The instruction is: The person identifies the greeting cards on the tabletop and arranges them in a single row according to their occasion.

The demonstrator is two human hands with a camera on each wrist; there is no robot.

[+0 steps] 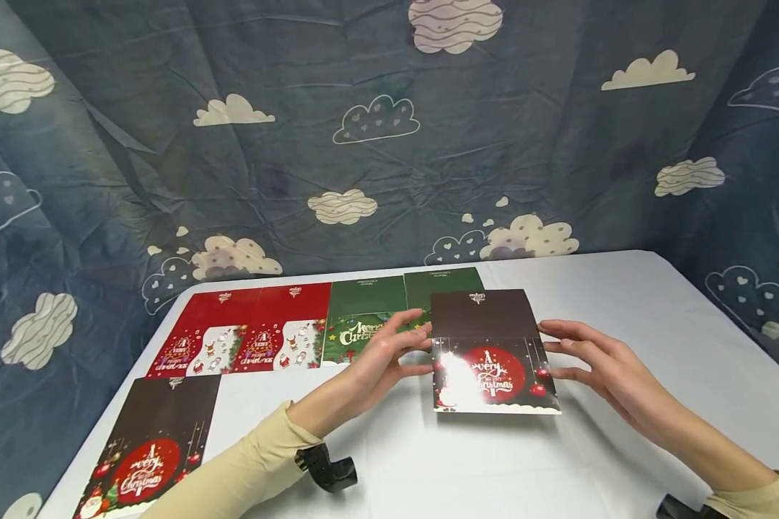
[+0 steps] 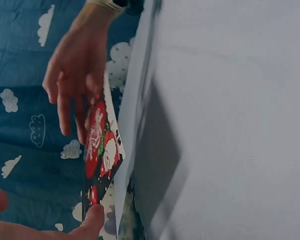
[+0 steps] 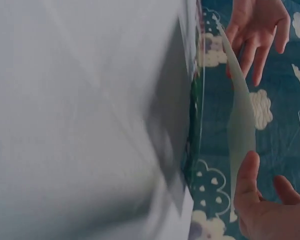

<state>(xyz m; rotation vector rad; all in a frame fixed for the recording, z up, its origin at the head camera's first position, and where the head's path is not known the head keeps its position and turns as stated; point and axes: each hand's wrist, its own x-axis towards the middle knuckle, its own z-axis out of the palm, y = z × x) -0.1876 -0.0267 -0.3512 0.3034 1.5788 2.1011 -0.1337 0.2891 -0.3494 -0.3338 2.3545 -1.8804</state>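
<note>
OK, head view: black Christmas card [image 1: 487, 321] was up off the white table [image 1: 487, 468], held by its left and right edges between left hand [image 1: 383, 360] and right hand [image 1: 600, 371], fingers extended, fingertips on the edges. Second black card [image 1: 159, 425] lay near left; two red cards [image 1: 285, 303] and two green cards [image 1: 366, 295] lined the far side. Left wrist view: left thumb [image 2: 93, 217] touched the card's edge, right hand at the opposite end. Right wrist view: right thumb [image 3: 250, 170] touched the card's edge, pale back [image 3: 242, 122] showing.
</note>
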